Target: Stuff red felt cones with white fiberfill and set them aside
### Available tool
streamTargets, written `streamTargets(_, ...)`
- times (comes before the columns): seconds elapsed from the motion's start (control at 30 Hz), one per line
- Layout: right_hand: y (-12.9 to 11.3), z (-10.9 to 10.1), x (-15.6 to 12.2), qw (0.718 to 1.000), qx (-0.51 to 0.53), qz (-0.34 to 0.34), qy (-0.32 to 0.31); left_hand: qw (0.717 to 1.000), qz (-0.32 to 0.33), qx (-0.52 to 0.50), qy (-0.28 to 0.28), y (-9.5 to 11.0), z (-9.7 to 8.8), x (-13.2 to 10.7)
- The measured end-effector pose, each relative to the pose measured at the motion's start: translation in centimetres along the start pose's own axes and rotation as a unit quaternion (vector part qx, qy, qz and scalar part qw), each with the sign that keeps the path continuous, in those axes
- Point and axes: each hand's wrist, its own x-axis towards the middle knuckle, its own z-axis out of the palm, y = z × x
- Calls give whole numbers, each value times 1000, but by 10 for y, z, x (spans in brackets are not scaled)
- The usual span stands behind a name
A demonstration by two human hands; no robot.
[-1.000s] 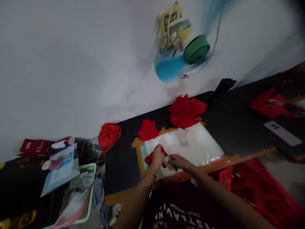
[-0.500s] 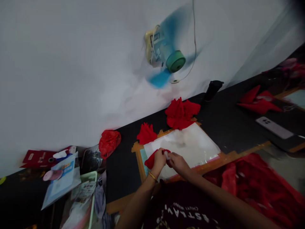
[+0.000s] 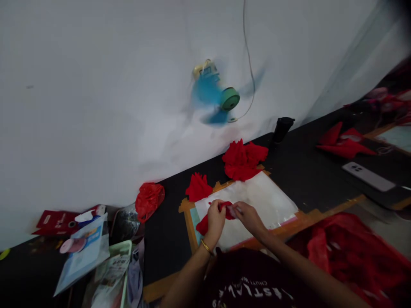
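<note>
My left hand (image 3: 216,219) is closed round a red glove (image 3: 203,224), a soft fabric piece whose end sticks out on the left of the fist. Its opening (image 3: 227,210) faces my right hand. My right hand (image 3: 248,217) is closed in a pinch at that opening, on a small whitish piece (image 3: 231,211) too blurred to name exactly. Both hands are above a white sheet (image 3: 257,192) taped to the black table. Behind them lie a smaller red glove bundle (image 3: 198,187) with finger-like tips and a larger red pile (image 3: 243,159).
A red plastic bag (image 3: 149,201) sits at the left, near a green-rimmed basket (image 3: 126,267) of papers. Rightward are a black cup (image 3: 283,129), a phone (image 3: 367,176) and folded red fabric (image 3: 345,143). A large red bag (image 3: 356,252) is below the table edge. A fan (image 3: 229,99) spins on the wall.
My right hand has moved a little to the right, away from my left, with the whitish piece now drawn out between them. The camera view has tilted slightly upward.
</note>
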Motion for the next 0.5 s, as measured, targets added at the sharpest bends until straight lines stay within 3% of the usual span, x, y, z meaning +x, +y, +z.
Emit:
streamTargets(0.07, -4, -4, -1, 999, 1, 11, -53, 999, 3, 39, -4, 3, 0, 1)
streamTargets(0.17, -7, 1, -4, 968, 93, 115, -202, 996, -13, 71, -43, 7, 2, 2)
streamTargets(0.23, -6, 4, -5, 951, 130, 158, -233, 995, -9, 78, -68, 9, 2, 2)
streamTargets(0.37, 3, -6, -3, 950, 188, 193, -160, 989, 41, 103, -99, 12, -1, -1)
streamTargets(0.5, 7, -12, -4, 887, 388, 239, -76, 987, 50, 108, -108, 14, 1, -10)
